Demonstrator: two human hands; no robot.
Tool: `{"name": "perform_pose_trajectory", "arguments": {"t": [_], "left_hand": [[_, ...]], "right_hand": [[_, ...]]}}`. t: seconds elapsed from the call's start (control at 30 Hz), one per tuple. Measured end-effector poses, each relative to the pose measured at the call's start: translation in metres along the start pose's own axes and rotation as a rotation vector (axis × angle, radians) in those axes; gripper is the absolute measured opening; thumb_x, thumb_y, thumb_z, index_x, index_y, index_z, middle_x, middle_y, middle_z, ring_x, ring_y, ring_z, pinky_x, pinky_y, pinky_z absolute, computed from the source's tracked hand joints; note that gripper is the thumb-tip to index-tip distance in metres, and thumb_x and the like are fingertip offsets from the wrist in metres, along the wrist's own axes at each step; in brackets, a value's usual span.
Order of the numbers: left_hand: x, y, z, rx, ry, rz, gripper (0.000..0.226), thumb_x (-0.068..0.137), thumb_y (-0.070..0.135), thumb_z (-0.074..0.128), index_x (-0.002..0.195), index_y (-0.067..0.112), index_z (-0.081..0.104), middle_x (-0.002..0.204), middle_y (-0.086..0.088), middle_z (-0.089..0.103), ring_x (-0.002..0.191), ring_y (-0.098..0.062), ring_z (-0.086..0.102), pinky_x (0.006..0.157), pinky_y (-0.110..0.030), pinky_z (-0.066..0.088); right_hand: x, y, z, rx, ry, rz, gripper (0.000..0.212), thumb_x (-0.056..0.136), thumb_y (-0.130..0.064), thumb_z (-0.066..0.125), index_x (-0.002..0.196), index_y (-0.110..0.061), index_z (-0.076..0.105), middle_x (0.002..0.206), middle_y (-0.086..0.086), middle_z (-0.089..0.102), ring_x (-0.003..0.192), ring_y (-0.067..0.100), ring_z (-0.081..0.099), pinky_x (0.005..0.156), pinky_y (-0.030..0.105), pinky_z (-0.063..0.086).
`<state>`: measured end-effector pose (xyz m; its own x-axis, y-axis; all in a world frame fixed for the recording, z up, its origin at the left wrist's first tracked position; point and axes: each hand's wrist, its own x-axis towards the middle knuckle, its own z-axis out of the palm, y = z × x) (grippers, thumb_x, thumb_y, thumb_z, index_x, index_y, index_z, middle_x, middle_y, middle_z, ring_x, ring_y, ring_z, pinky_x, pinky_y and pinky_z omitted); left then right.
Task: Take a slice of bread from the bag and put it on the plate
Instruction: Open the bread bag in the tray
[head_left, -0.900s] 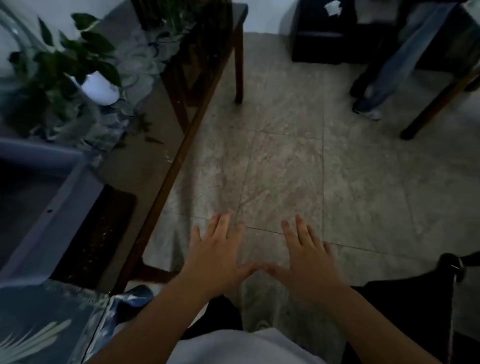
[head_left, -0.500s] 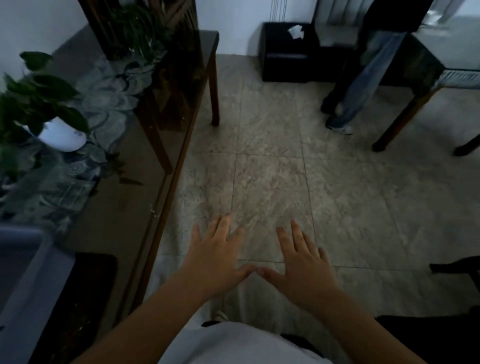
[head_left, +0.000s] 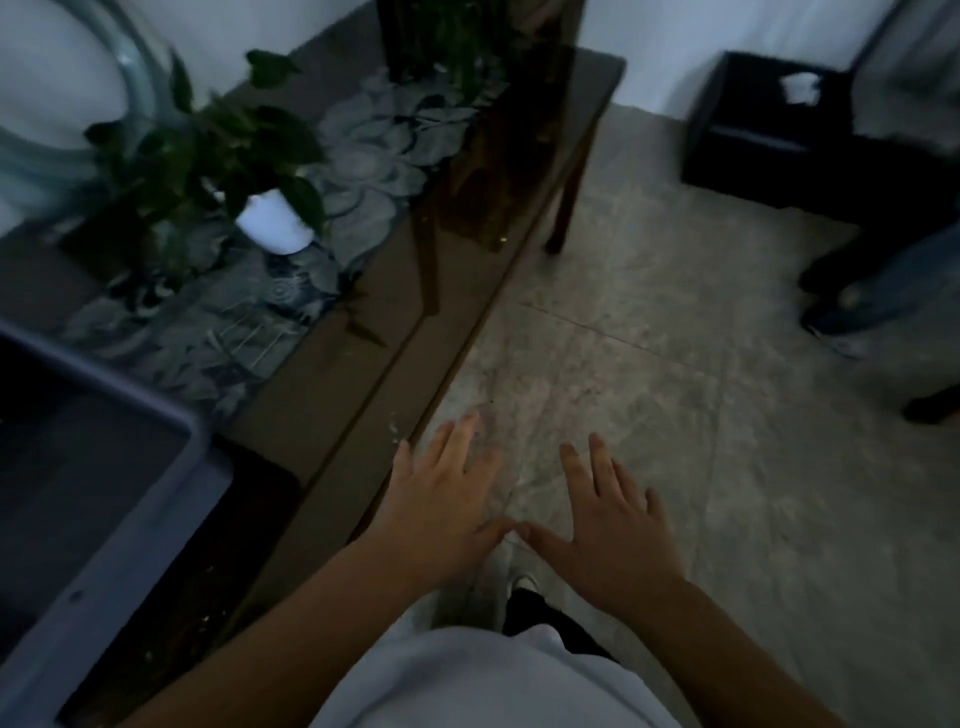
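Note:
My left hand and my right hand are held out flat in front of me, palms down, fingers spread, thumbs nearly touching. Both hold nothing. They hover over the tiled floor beside the edge of a dark glass-topped table. No bread bag, bread slice or plate shows anywhere in the view.
On the table stand a potted plant in a white pot, a leaf-patterned runner and a grey bin at the left. A black box sits at the far right. Another person's legs are at the right edge.
The view has swung left, so the table fills more of the frame. My hands keep the same spread pose and stay empty.

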<state>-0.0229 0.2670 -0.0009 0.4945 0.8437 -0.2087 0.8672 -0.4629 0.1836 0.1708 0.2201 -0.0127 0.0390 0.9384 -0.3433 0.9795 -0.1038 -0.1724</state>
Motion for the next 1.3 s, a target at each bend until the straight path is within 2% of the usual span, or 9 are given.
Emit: {"name": "perform_pose_trajectory", "arguments": {"t": [0.13, 0.33, 0.43, 0.5, 0.63, 0.77, 0.93, 1.17, 1.3], "left_hand": [[-0.006, -0.015, -0.007, -0.091, 0.014, -0.223, 0.076, 0.088, 0.067, 0.039, 0.147, 0.03, 0.009, 0.163, -0.009, -0.008, 0.148, -0.029, -0.001, 0.113, -0.063, 0.01], [-0.048, -0.028, -0.01, -0.177, 0.132, -0.622, 0.078, 0.086, 0.071, 0.036, 0.147, 0.033, 0.005, 0.163, -0.004, -0.008, 0.148, -0.03, -0.003, 0.113, -0.063, 0.01], [-0.082, -0.026, -0.003, -0.214, 0.184, -0.838, 0.08, 0.084, 0.073, 0.04, 0.145, 0.036, 0.003, 0.162, -0.001, -0.009, 0.148, -0.028, -0.006, 0.113, -0.061, 0.008], [-0.106, -0.021, 0.003, -0.256, 0.209, -0.972, 0.084, 0.081, 0.077, 0.039, 0.144, 0.037, 0.001, 0.162, 0.001, -0.008, 0.148, -0.026, -0.006, 0.114, -0.06, 0.007], [-0.144, -0.012, 0.011, -0.257, 0.251, -1.158, 0.089, 0.075, 0.086, 0.023, 0.146, 0.034, 0.006, 0.163, -0.003, -0.001, 0.148, -0.027, 0.0, 0.115, -0.058, 0.011], [-0.177, -0.021, 0.013, -0.246, 0.268, -1.244, 0.094, 0.072, 0.086, 0.018, 0.147, 0.03, 0.009, 0.163, -0.006, 0.001, 0.148, -0.029, 0.002, 0.115, -0.059, 0.012], [-0.212, -0.045, 0.018, -0.246, 0.303, -1.274, 0.093, 0.072, 0.084, 0.023, 0.147, 0.031, 0.009, 0.163, -0.007, 0.0, 0.148, -0.03, 0.002, 0.114, -0.06, 0.011], [-0.235, -0.087, 0.014, -0.165, 0.332, -1.232, 0.091, 0.073, 0.082, 0.022, 0.146, 0.028, 0.012, 0.163, -0.011, 0.006, 0.148, -0.031, 0.007, 0.113, -0.061, 0.016], [-0.246, -0.106, 0.01, -0.162, 0.345, -1.212, 0.09, 0.075, 0.081, 0.026, 0.145, 0.028, 0.011, 0.163, -0.011, 0.004, 0.148, -0.031, 0.006, 0.113, -0.062, 0.019]], "right_hand": [[0.045, -0.018, -0.02, -0.105, -0.029, -0.244, 0.114, 0.061, -0.094, -0.009, 0.154, -0.028, -0.005, 0.166, 0.007, -0.008, 0.15, 0.029, 0.01, 0.114, 0.058, 0.019], [0.099, -0.071, -0.037, -0.204, -0.044, -0.64, 0.104, 0.069, -0.091, 0.01, 0.152, -0.03, -0.005, 0.166, 0.008, -0.006, 0.149, 0.029, 0.013, 0.112, 0.056, 0.023], [0.106, -0.104, -0.034, -0.261, -0.075, -0.836, 0.102, 0.071, -0.092, 0.014, 0.151, -0.034, -0.01, 0.164, 0.002, -0.017, 0.15, 0.027, 0.004, 0.113, 0.059, 0.02], [0.102, -0.127, -0.03, -0.293, -0.084, -0.95, 0.102, 0.071, -0.093, 0.014, 0.151, -0.035, -0.01, 0.164, 0.001, -0.017, 0.15, 0.026, 0.003, 0.113, 0.061, 0.016], [0.079, -0.174, -0.017, -0.336, -0.097, -1.129, 0.105, 0.067, -0.094, 0.006, 0.152, -0.033, -0.006, 0.165, 0.003, -0.012, 0.15, 0.027, 0.008, 0.112, 0.061, 0.019], [0.057, -0.205, -0.004, -0.36, -0.11, -1.213, 0.102, 0.072, -0.091, 0.014, 0.152, -0.032, -0.007, 0.165, 0.005, -0.011, 0.15, 0.027, 0.007, 0.113, 0.061, 0.02], [0.046, -0.238, 0.005, -0.37, -0.096, -1.234, 0.104, 0.066, -0.092, -0.003, 0.151, -0.032, -0.012, 0.165, 0.005, -0.013, 0.151, 0.026, 0.005, 0.113, 0.059, 0.02], [0.038, -0.28, 0.014, -0.373, -0.054, -1.257, 0.102, 0.075, -0.093, 0.015, 0.152, -0.03, -0.008, 0.165, 0.008, -0.008, 0.15, 0.028, 0.009, 0.113, 0.056, 0.027], [0.036, -0.299, 0.011, -0.361, -0.026, -1.26, 0.103, 0.074, -0.092, 0.013, 0.153, -0.028, -0.003, 0.166, 0.009, -0.006, 0.15, 0.029, 0.012, 0.111, 0.056, 0.029]]}}
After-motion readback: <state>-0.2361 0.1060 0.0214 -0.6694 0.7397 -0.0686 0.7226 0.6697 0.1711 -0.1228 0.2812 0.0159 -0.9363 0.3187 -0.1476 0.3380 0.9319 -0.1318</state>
